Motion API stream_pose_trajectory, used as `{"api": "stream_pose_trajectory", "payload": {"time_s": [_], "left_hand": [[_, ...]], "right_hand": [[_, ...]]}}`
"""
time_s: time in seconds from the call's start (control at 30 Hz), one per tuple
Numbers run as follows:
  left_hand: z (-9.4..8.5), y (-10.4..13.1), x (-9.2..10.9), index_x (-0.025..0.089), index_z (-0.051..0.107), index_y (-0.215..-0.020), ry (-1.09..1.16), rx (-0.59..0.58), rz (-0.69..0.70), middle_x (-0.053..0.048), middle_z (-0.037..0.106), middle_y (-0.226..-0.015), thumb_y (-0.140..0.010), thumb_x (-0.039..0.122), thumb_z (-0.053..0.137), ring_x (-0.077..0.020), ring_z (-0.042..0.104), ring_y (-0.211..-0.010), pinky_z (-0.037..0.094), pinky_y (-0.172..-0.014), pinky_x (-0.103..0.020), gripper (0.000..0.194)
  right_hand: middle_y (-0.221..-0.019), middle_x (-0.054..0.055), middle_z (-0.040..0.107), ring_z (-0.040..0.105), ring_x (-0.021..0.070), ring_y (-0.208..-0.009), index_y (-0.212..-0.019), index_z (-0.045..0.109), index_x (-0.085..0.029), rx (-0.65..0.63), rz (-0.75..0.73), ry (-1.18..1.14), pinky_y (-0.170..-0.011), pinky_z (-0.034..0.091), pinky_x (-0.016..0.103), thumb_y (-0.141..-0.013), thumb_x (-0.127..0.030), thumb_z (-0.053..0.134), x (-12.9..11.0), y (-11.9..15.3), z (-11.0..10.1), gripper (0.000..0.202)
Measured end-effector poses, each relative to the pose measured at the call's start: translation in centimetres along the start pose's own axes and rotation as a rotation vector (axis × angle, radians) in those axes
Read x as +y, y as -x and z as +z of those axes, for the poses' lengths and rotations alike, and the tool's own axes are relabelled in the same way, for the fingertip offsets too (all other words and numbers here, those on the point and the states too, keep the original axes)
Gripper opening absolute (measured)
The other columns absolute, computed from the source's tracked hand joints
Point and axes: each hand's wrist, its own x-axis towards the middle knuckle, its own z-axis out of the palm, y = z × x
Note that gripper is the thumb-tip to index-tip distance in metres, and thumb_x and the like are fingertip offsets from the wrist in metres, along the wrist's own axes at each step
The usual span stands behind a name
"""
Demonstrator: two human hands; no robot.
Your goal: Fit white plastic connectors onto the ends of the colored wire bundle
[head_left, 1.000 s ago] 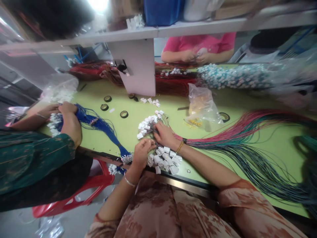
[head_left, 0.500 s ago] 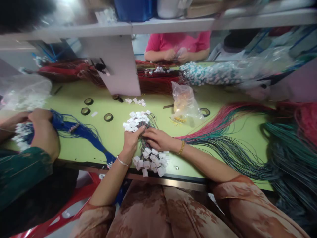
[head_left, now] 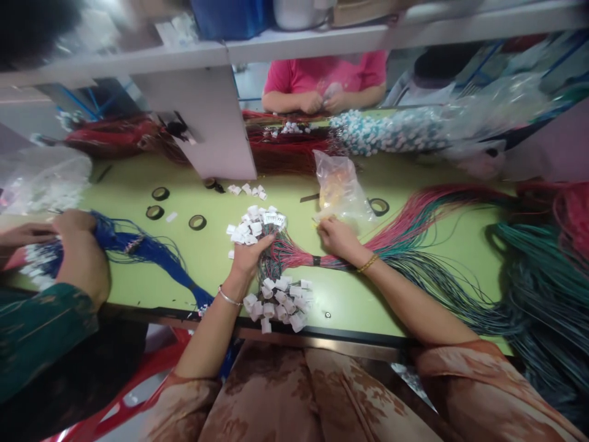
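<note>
My left hand [head_left: 250,256] is closed on a bundle of thin wires [head_left: 275,250] that end in white plastic connectors. One cluster of connectors [head_left: 248,226] fans out above that hand. Another cluster [head_left: 280,305] lies below it, by the table's front edge. To the right the wires run pink, green and dark, bound by a black tape band [head_left: 316,261]. My right hand [head_left: 339,238] is at the small yellow pieces by a clear plastic bag [head_left: 339,187], its fingers curled together. What lies between those fingertips is hidden.
Tape rolls [head_left: 197,222] lie left of centre, with another roll [head_left: 379,207] beside the bag. Several loose connectors [head_left: 247,190] lie near the upright panel [head_left: 207,123]. A co-worker's hands [head_left: 76,230] handle blue wires [head_left: 151,245] at left. Another person [head_left: 324,83] sits opposite.
My right hand has left the wires by my left hand and moved right and up to the yellow pieces. My left hand still holds the bundle, and the black band now shows.
</note>
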Motion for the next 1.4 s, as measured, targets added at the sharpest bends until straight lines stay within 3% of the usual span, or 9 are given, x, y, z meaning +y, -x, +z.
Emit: {"api": "stream_pose_trajectory", "payload": {"time_s": [0.17, 0.3, 0.43, 0.57, 0.7, 0.8, 0.9, 1.17, 1.4], "left_hand": [[-0.3, -0.3, -0.3, 0.016, 0.072, -0.093, 0.012, -0.03, -0.11, -0.005, 0.075, -0.086, -0.055, 0.023, 0.093, -0.0238, 0.072, -0.094, 0.058, -0.091, -0.04, 0.044], [-0.7, -0.3, -0.6, 0.018, 0.074, -0.098, -0.028, -0.065, -0.048, -0.006, 0.076, -0.097, -0.057, 0.024, 0.092, -0.0247, 0.07, -0.104, 0.054, -0.1, -0.042, 0.045], [-0.7, 0.4, -0.9, 0.02, 0.075, -0.096, -0.027, -0.061, 0.009, -0.004, 0.077, -0.102, -0.06, 0.03, 0.091, -0.0236, 0.07, -0.104, 0.051, -0.104, -0.041, 0.041], [-0.9, 0.9, -0.5, 0.019, 0.076, -0.084, 0.035, -0.09, -0.079, -0.003, 0.076, -0.082, -0.054, 0.037, 0.094, -0.0211, 0.071, -0.08, 0.057, -0.088, -0.039, 0.039], [-1.0, 1.0, -0.2, 0.021, 0.076, -0.094, 0.09, -0.092, -0.073, -0.004, 0.077, -0.087, -0.054, 0.042, 0.094, -0.02, 0.07, -0.077, 0.058, -0.085, -0.038, 0.049], [-0.9, 1.2, -0.5, 0.021, 0.076, -0.098, 0.095, -0.079, -0.072, -0.005, 0.078, -0.097, -0.057, 0.041, 0.093, -0.0229, 0.071, -0.092, 0.054, -0.096, -0.04, 0.048], [-0.9, 1.4, -1.1, 0.021, 0.076, -0.096, 0.081, -0.042, -0.081, -0.005, 0.078, -0.101, -0.058, 0.035, 0.092, -0.0232, 0.071, -0.098, 0.051, -0.103, -0.041, 0.043], [-0.8, 1.5, -1.9, 0.023, 0.075, -0.1, -0.019, 0.05, -0.005, -0.003, 0.077, -0.101, -0.057, 0.03, 0.089, -0.0238, 0.069, -0.106, 0.052, -0.1, -0.038, 0.046], [-0.8, 1.3, -1.0, 0.019, 0.075, -0.081, 0.15, 0.032, -0.157, -0.003, 0.076, -0.081, -0.058, 0.027, 0.088, -0.0203, 0.071, -0.079, 0.058, -0.081, -0.034, 0.027]], "right_hand": [[-0.104, 0.018, 0.066, 0.059, 0.0244, -0.087, -0.1, 0.067, -0.011, 0.034, -0.021, -0.031, -0.074, 0.039, 0.032, -0.097, -0.018, 0.045, 0.7, 0.0, -0.4, 0.023], [-0.092, 0.016, 0.069, 0.06, 0.0236, -0.078, -0.09, 0.064, -0.013, 0.117, 0.053, -0.1, -0.069, 0.038, 0.033, -0.097, -0.023, 0.047, 1.1, 0.1, -0.7, 0.021], [-0.074, 0.006, 0.067, 0.059, 0.0181, -0.065, -0.087, 0.059, -0.017, 0.29, 0.042, -0.581, -0.066, 0.044, 0.031, -0.094, -0.029, 0.052, 0.3, 0.3, -1.6, 0.015], [-0.072, 0.0, 0.066, 0.06, 0.0126, -0.057, -0.096, 0.058, -0.019, 0.158, -0.054, -1.218, -0.055, 0.049, 0.026, -0.087, -0.043, 0.066, -2.6, 0.5, -3.0, 0.027], [-0.081, 0.002, 0.069, 0.067, 0.0117, -0.067, -0.1, 0.061, -0.018, -0.027, -0.14, -1.529, -0.061, 0.056, 0.025, -0.082, -0.047, 0.074, -6.5, 0.7, -3.7, 0.037], [-0.088, 0.004, 0.071, 0.071, 0.0132, -0.076, -0.098, 0.061, -0.017, -0.125, -0.152, -1.627, -0.067, 0.059, 0.026, -0.082, -0.047, 0.076, -8.7, 0.9, -3.5, 0.037], [-0.09, 0.004, 0.072, 0.071, 0.0125, -0.078, -0.1, 0.059, -0.018, -0.125, -0.158, -1.658, -0.069, 0.06, 0.025, -0.084, -0.046, 0.075, -9.8, 1.0, -3.0, 0.036], [-0.085, 0.002, 0.071, 0.07, 0.0109, -0.072, -0.101, 0.064, -0.019, -0.123, -0.107, -1.765, -0.068, 0.059, 0.025, -0.08, -0.043, 0.079, -9.4, 0.6, -1.5, 0.035], [-0.087, 0.004, 0.074, 0.074, 0.0151, -0.078, -0.096, 0.058, -0.019, -0.171, -0.036, -1.816, -0.069, 0.061, 0.026, -0.077, -0.044, 0.082, -9.0, 0.3, -1.0, 0.04]]}}
